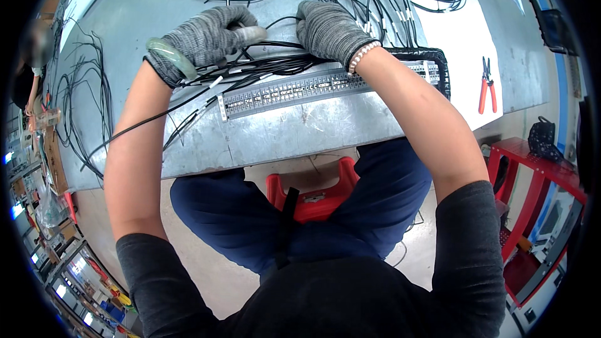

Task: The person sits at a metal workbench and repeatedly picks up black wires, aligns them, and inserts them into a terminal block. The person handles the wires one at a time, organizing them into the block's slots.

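The right hand [333, 31] was closed on a black cable [282, 19], seemingly to steady it, while the left hand [210, 36] curled nearby, its grip impossible to tell. The cable arched between them over the counter [275, 134], beyond the metal terminal strip [282, 92].

Hands [216, 34] are covered by grey knit gloves [335, 32]; green bangle [170, 57] (left), beaded bracelet [363, 56] (right), black short-sleeved top [357, 300], navy trousers [397, 191] are worn.

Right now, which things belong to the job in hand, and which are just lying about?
Seemingly in the job:
left hand, right hand
black cables
metal terminal strip

Seemingly lying about:
red-handled pliers, in neither hand
dark patterned item on the red stand
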`<action>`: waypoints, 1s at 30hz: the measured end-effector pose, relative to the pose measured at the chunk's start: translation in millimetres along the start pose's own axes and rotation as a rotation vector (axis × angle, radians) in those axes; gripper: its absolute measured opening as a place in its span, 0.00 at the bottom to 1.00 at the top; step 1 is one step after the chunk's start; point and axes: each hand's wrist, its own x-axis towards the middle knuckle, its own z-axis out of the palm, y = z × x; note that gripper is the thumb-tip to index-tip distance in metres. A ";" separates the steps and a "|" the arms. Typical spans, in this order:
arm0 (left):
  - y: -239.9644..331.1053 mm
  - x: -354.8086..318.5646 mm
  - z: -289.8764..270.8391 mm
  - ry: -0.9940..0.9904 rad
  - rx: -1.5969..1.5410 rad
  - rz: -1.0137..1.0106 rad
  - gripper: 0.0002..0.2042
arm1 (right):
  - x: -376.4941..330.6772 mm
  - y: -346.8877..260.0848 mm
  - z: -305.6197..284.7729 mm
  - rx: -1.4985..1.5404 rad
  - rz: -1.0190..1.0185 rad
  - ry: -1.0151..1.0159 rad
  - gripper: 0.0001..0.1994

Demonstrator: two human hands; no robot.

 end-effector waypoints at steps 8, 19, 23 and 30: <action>-22.9 -2.2 -0.5 -0.053 0.028 -0.013 0.14 | -1.6 -19.2 -8.4 -0.102 -0.338 0.196 0.12; -19.5 -23.7 15.6 0.427 0.188 0.176 0.20 | 19.3 -16.9 -36.5 -0.229 -0.118 0.101 0.10; -21.6 -28.0 24.6 0.579 0.276 0.286 0.17 | 23.5 20.9 -41.5 -0.108 0.019 0.240 0.10; -17.4 -35.7 29.9 0.487 0.645 0.136 0.10 | -18.0 49.5 -47.6 1.061 0.354 0.241 0.14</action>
